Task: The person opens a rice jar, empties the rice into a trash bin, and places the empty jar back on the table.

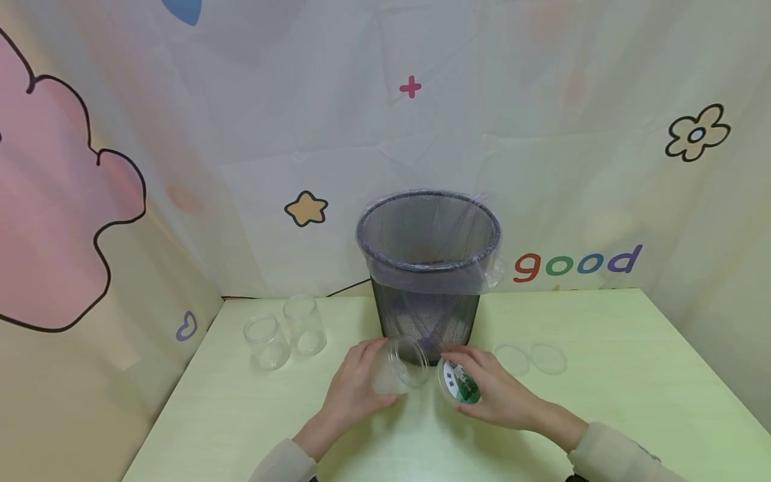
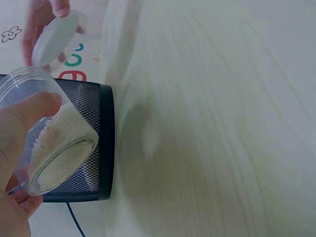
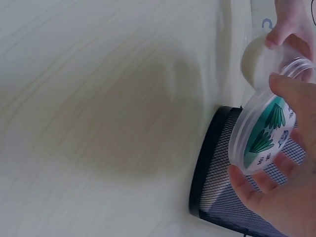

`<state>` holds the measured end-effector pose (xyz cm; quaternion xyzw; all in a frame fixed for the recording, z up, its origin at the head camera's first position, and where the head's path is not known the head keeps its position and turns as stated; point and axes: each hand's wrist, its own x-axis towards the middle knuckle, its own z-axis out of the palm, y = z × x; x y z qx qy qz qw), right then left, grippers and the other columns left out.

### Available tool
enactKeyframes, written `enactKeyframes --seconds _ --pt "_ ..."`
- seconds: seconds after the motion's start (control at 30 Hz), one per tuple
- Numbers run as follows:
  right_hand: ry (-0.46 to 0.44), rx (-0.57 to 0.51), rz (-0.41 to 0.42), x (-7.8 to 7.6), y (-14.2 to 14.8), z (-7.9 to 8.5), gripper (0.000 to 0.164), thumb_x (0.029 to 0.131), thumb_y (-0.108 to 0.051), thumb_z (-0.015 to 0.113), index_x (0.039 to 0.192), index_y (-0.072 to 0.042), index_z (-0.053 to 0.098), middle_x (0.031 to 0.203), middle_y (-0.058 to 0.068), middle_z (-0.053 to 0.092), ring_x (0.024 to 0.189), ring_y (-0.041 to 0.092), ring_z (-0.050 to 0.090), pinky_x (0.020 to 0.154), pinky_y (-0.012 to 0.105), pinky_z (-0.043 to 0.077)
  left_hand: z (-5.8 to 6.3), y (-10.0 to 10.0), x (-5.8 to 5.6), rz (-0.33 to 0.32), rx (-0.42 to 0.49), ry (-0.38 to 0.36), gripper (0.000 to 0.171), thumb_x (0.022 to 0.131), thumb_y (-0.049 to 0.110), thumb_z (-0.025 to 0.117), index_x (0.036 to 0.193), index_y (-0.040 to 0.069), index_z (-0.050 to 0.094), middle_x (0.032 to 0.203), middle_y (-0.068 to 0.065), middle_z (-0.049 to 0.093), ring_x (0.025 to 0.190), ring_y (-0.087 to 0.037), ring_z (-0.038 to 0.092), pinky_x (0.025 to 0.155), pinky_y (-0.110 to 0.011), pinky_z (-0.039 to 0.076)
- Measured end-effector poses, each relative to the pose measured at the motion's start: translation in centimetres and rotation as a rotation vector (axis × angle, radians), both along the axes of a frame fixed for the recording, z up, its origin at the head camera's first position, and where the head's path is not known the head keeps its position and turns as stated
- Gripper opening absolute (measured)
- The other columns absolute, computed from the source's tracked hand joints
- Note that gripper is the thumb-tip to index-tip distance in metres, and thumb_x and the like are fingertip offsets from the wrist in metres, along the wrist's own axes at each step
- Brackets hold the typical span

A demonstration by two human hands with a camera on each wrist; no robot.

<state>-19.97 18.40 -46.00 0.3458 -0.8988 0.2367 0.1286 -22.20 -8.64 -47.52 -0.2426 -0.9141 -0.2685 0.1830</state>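
My left hand [image 1: 354, 387] grips a clear plastic jar [image 1: 408, 363], tilted with its open mouth towards the right. White grainy contents [image 2: 60, 129] lie against the jar's bottom and side in the left wrist view; their exact kind cannot be told. A round clear-rimmed lid [image 3: 261, 131] with a green and white label is held by its edge between the thumb and fingers of my right hand [image 1: 498, 396]. Jar and lid are apart, side by side above the table, in front of the mesh bin [image 1: 426, 314].
At the table's back left stand two clear open jars, a shorter jar [image 1: 268, 345] and a taller jar [image 1: 305, 327]. Two clear rings or lids, a left one [image 1: 512, 360] and a right one [image 1: 549, 359], lie right of the bin. A plastic bag [image 1: 434, 281] lines the bin's rim.
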Motion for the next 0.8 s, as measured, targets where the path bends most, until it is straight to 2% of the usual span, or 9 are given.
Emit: enactKeyframes --seconds 0.23,0.43,0.8 --pt "-0.088 0.062 0.005 0.1 0.9 -1.4 0.071 0.070 -0.023 0.078 0.131 -0.009 0.046 0.129 0.015 0.046 0.110 0.031 0.046 0.084 0.044 0.046 0.0 -0.4 0.1 0.003 0.018 0.005 0.090 0.051 0.031 0.086 0.130 0.016 0.046 0.124 -0.003 0.051 0.113 -0.020 0.049 0.087 -0.039 0.049" --pt "-0.128 0.087 -0.003 -0.1 1.4 -2.1 0.069 0.071 -0.022 0.077 0.132 -0.009 0.046 0.130 0.016 0.046 0.110 0.034 0.046 0.084 0.047 0.045 0.0 -0.6 0.2 0.008 0.023 0.009 0.090 0.051 0.031 0.086 0.130 0.016 0.047 0.123 -0.002 0.052 0.112 -0.020 0.050 0.084 -0.039 0.049" --pt "-0.051 0.119 -0.031 -0.6 1.9 -3.1 0.068 0.068 -0.023 0.079 0.128 -0.009 0.050 0.126 0.017 0.050 0.105 0.036 0.049 0.082 0.049 0.045 0.1 -0.6 0.4 0.002 0.035 0.013 0.090 0.050 0.030 0.086 0.130 0.015 0.047 0.122 -0.003 0.052 0.110 -0.020 0.051 0.082 -0.039 0.050"
